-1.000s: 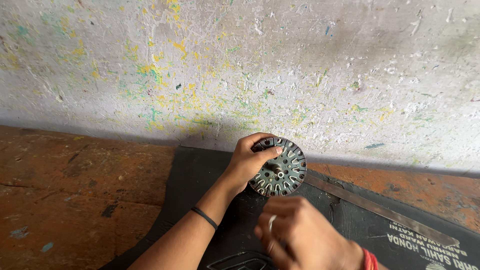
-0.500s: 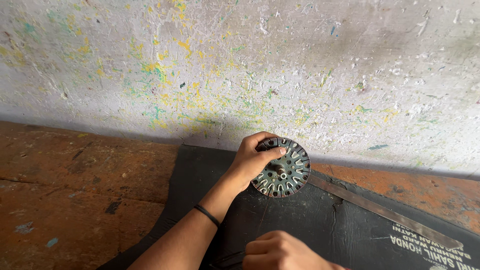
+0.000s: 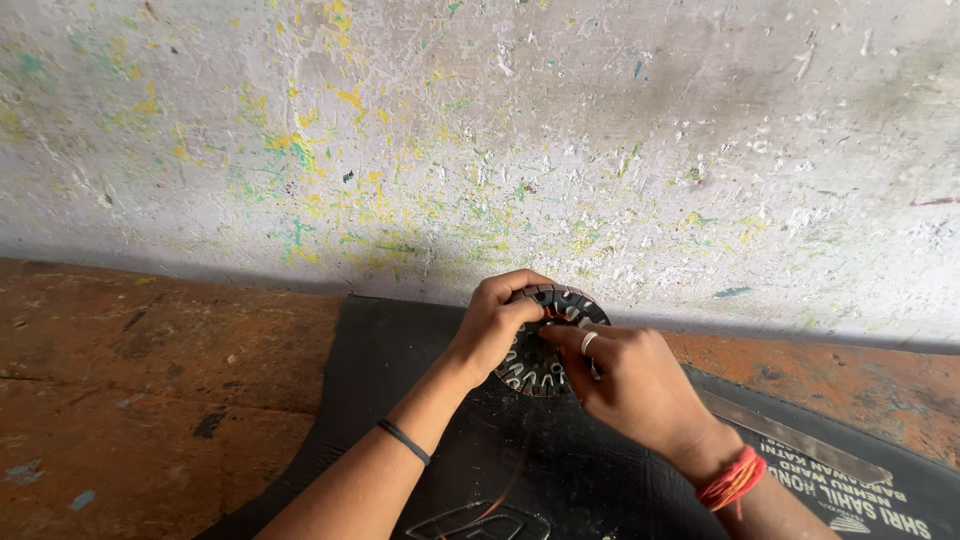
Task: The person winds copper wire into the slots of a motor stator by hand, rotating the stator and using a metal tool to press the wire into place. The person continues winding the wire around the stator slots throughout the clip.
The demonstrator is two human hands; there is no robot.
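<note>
there, both hands' fingers, left hand (image 3: 497,322) and right hand (image 3: 628,380), clenched around slotted round core (image 3: 535,362) near wall (image 3: 480,140)

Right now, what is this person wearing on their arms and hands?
Both forearms are bare, with no sleeves or gloves. The left hand has a thin black band round its wrist. The right hand wears a silver ring on one finger and red and orange thread wound round the wrist.

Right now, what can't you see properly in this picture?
- Head view: much of the round slotted metal disc is covered by the left hand and right hand.
- What the right hand's fingers pinch: too small to tell.
- The thin reddish wire and black mat run off the bottom edge.
</note>
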